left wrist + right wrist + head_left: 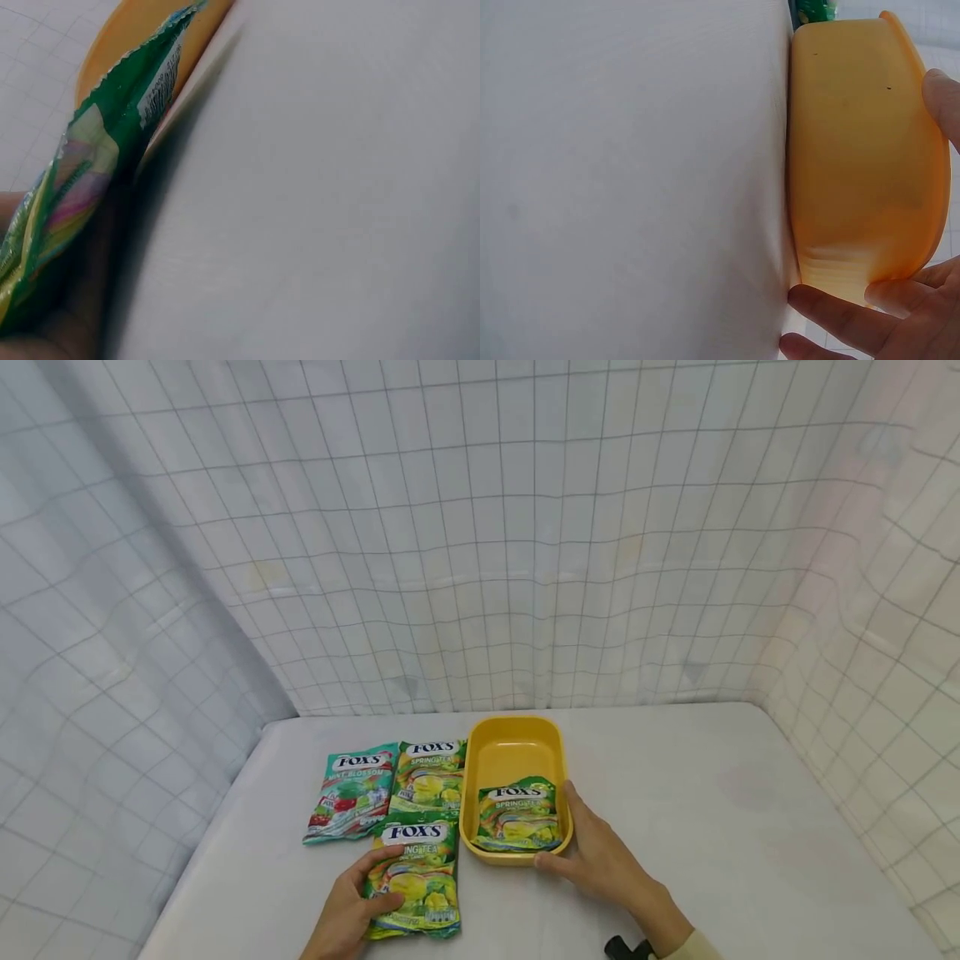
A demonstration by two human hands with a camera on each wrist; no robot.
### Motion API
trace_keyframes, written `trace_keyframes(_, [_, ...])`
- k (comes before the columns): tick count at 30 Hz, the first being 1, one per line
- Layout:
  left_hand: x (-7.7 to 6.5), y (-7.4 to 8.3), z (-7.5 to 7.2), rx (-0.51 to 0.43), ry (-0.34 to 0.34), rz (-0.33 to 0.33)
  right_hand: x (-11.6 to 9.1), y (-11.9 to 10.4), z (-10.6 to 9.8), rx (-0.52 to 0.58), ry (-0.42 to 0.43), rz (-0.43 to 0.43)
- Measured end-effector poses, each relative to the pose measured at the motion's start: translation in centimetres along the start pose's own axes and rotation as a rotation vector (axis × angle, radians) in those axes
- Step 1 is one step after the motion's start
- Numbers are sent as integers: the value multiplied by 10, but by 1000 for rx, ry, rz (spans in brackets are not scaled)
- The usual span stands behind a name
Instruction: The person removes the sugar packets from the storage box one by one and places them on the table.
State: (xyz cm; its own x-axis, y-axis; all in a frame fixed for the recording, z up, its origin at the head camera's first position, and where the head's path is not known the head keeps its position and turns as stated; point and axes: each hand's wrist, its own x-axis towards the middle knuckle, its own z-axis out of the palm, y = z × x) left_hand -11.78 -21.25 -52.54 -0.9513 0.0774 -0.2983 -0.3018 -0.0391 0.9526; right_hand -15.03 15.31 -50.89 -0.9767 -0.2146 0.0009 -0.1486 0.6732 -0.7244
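My left hand grips a green and yellow Fox's Spring Tea candy bag in front of the other bags. In the left wrist view that candy bag stands on edge, with the hand partly hidden behind it. At the near right corner of a yellow plastic tray, my right hand holds the rim and side. The right wrist view shows the tray's outer wall between thumb and fingers. Inside the tray's near half lies another Spring Tea bag.
Left of the tray, a third Spring Tea bag lies flat beside a teal Fox's Mint Blossom bag. White cloth covers the table. Checked curtains hang at the back and sides. A small black object is near my right wrist.
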Motion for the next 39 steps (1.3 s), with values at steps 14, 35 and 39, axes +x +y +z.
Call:
trace_keyframes(14, [0, 13, 8, 336, 97, 26, 2, 1, 0, 17, 5, 17])
trace_keyframes(35, [-11, 29, 0, 386, 207, 176, 0, -1, 0, 23, 2, 2])
trace_keyframes(39, [-11, 35, 2, 356, 185, 188, 0, -1, 0, 24, -2, 3])
